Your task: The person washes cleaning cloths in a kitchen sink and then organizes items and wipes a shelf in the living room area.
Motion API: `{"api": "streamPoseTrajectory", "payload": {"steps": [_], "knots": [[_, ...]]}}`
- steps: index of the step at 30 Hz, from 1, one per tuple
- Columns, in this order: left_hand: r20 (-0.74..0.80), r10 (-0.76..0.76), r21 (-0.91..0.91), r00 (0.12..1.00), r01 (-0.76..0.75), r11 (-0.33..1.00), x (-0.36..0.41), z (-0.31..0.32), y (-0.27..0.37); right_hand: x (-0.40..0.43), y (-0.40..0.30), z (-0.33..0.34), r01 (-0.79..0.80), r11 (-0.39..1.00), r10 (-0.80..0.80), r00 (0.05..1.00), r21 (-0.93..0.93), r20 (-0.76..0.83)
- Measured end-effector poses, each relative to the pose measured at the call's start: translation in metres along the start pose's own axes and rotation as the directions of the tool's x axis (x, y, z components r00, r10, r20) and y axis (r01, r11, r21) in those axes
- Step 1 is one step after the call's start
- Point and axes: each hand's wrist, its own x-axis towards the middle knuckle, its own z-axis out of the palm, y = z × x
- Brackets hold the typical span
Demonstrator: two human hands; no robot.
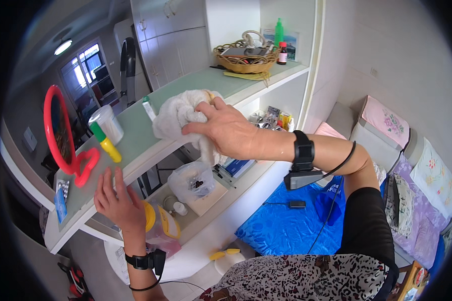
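Note:
On the glass-topped upper shelf (132, 124), my right hand (226, 128) grips a bunched white terry cloth (177, 113), part of which hangs over the front edge. My left hand (116, 199) is at the shelf's near edge with its fingers apart, holding nothing. Just beyond those fingertips stands a yellow tube with a green cap (106, 143). Behind it is a white lidded tub (107, 124). A red-framed mirror (56, 129) on a red base stands to the left. A small white tube with a green cap (149, 108) touches or nearly touches the cloth.
A wicker basket (245, 64) of small items, a red-capped bottle (282, 53) and a green bottle (278, 32) stand at the shelf's far end. Below are a clear plastic container (192, 182) and a yellow-lidded jar (160, 224). A blister pack (63, 188) lies left.

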Motion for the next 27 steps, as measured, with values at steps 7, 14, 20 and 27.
{"api": "streamPoseTrajectory", "payload": {"steps": [7,14,20,27], "knots": [[-0.019,0.004,0.011,1.0,-0.004,1.0,0.002,0.003,0.005,-0.032,0.062,-0.012,-0.243,0.943,0.238,0.97,-0.229,-0.051],[0.113,0.032,0.046,0.993,-0.037,0.998,0.028,-0.037,0.024,-0.038,0.105,-0.001,-0.387,0.887,0.355,0.92,-0.252,-0.165],[0.176,-0.01,-0.937,0.984,0.17,0.305,0.124,-0.06,0.119,-0.032,0.069,-0.001,-0.17,0.971,0.149,0.98,-0.168,-0.134],[0.696,0.076,-0.713,0.714,0.7,-0.038,0.235,0.065,0.207,-0.057,0.115,-0.01,-0.286,0.958,0.28,0.91,0.025,-0.305]]}}
